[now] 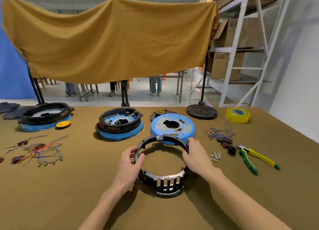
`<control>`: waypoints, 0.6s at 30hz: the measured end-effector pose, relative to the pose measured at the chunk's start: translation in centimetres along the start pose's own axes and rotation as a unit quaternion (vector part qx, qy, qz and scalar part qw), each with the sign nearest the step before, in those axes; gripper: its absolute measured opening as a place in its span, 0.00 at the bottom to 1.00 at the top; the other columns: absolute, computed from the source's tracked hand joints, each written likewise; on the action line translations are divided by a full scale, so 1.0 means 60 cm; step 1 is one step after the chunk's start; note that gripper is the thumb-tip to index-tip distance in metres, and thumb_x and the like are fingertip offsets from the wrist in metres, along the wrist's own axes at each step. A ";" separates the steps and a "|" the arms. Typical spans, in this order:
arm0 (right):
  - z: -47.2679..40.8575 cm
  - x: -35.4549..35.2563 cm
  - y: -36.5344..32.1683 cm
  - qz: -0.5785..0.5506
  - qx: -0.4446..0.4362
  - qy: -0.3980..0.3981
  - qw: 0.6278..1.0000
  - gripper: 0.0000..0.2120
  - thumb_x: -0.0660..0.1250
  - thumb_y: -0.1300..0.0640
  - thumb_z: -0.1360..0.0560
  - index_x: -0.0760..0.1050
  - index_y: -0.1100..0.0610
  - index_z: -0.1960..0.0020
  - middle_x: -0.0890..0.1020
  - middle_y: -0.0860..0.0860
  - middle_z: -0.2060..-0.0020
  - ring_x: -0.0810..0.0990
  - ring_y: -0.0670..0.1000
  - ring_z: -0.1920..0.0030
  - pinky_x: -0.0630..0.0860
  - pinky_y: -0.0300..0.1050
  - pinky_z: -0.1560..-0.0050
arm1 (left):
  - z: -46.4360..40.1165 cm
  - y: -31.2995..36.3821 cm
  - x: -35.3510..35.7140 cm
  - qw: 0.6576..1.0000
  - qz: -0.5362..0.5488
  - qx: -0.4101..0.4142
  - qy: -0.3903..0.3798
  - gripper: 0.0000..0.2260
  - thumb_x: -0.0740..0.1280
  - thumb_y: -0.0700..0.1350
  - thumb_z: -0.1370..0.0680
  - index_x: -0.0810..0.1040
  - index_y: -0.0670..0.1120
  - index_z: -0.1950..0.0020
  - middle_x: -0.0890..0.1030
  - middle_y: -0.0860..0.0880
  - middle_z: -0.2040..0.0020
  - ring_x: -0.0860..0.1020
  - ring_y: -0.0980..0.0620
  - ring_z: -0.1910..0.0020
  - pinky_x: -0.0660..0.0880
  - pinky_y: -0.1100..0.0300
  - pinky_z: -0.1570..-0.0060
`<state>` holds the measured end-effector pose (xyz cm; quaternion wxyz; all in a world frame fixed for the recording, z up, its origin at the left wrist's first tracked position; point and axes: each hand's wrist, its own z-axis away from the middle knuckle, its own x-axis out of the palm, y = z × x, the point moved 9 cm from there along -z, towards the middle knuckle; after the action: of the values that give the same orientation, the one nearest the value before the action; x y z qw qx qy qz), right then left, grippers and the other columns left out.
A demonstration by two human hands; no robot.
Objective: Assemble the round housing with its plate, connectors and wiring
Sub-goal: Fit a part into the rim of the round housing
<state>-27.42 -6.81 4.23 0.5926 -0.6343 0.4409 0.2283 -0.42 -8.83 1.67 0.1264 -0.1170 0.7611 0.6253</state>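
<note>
The black round housing (162,166) sits tilted between both hands, the left hand (129,162) gripping its left rim and the right hand (196,154) gripping its right rim.

2 bare forearms; left hand (128,162) and right hand (196,154) ungloved, no sleeves visible.

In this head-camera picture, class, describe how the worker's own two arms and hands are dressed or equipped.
Both arms are bare from the bottom edge of the picture to the fingertips; no sleeves show. The left hand and right hand wear no gloves. No ring, watch, wristband or marking is visible on either, and no cables or straps are attached.
</note>
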 end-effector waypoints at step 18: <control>-0.053 -0.028 0.038 -0.235 -0.049 0.074 0.968 0.17 0.68 0.65 0.20 0.78 0.49 0.35 0.82 0.36 0.51 0.80 0.31 0.50 0.74 0.24 0.52 | -0.051 0.000 0.043 0.978 0.187 -0.035 -0.089 0.28 0.72 0.42 0.21 0.66 0.58 0.25 0.77 0.53 0.34 0.84 0.52 0.43 0.82 0.60 0.48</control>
<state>-30.92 -9.12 4.95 0.5637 -0.7635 0.3101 0.0560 -3.01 -11.91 1.38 0.0702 0.0786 0.7329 0.6722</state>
